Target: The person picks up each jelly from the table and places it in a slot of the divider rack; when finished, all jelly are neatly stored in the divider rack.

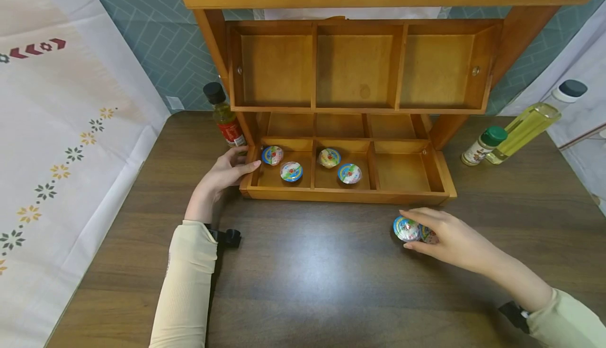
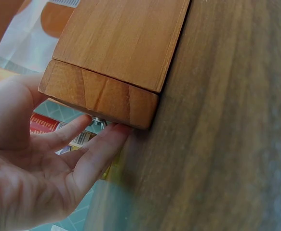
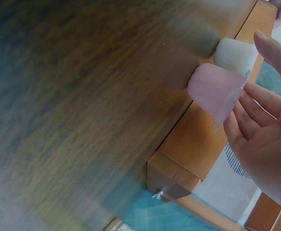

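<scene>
My left hand holds the left end of a wooden compartment rack, thumb on its upper edge and fingers along its outer side. In the left wrist view, those fingers press against the wooden end piece. Low over the table at the right, my right hand holds two small jelly cups with printed foil lids. One is a white cup; the other is a pink cup, partly under the hand in the head view. Two jelly cups sit in the left front compartment, two more in the middle one.
An upper three-section tray overhangs the front row. A black-capped bottle with a red label stands by the rack's left side. To the right are a green-capped seasoning jar and an oil bottle. A patterned cloth hangs at the left.
</scene>
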Demonstrator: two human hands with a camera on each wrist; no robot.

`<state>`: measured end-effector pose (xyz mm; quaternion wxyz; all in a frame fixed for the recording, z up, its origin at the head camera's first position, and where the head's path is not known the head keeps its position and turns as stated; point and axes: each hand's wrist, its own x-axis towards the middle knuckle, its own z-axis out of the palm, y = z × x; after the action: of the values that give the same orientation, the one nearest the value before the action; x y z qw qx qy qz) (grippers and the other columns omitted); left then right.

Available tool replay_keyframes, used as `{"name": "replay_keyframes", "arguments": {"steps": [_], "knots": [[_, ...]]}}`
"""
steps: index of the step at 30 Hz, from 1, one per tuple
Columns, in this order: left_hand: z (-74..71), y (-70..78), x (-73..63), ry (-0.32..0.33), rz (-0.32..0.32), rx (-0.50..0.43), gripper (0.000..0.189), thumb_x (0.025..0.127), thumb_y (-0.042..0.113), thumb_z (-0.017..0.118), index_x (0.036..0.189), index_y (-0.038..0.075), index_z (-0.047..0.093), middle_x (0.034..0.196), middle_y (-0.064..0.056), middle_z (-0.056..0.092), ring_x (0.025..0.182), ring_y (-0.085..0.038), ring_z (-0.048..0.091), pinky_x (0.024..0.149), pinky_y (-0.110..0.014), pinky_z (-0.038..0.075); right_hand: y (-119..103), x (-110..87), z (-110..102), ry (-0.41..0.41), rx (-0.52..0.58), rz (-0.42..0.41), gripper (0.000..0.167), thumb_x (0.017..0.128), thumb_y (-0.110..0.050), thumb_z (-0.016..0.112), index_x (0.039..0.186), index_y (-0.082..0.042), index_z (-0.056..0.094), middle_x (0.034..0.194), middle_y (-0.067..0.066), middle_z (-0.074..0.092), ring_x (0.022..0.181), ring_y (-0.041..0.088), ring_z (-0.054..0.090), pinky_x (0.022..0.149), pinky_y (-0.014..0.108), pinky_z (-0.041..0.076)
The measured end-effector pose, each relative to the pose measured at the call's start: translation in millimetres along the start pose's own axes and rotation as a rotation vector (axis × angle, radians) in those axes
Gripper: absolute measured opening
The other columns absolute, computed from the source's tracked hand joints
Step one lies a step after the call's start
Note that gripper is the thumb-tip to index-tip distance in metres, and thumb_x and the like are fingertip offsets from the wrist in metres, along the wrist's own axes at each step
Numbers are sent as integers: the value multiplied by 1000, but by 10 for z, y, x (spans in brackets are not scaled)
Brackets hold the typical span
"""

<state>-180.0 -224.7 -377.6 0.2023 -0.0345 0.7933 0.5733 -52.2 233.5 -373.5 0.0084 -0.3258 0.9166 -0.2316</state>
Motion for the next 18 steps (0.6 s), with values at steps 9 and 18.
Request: {"name": "replay_keyframes", "arguments": {"steps": [9, 18], "knots": [[38, 22, 28, -17, -1, 9, 75, 90, 34, 62, 149, 16, 19, 146, -18, 31, 122, -36, 45, 97, -51, 41, -1, 2, -107, 65, -77, -17, 58, 75, -26, 79, 124, -4, 59, 116, 8, 61, 62, -6, 49, 58, 20, 47], [7, -12, 29, 4, -8, 27, 78, 88, 39, 64, 149, 17, 21, 147, -17, 30, 124, -34, 43, 98, -51, 40, 20, 152, -334, 114, -132, -64, 61, 66, -21, 85, 121, -7, 62, 113, 2, 63, 96, 17, 61, 75, 33, 51]]}}
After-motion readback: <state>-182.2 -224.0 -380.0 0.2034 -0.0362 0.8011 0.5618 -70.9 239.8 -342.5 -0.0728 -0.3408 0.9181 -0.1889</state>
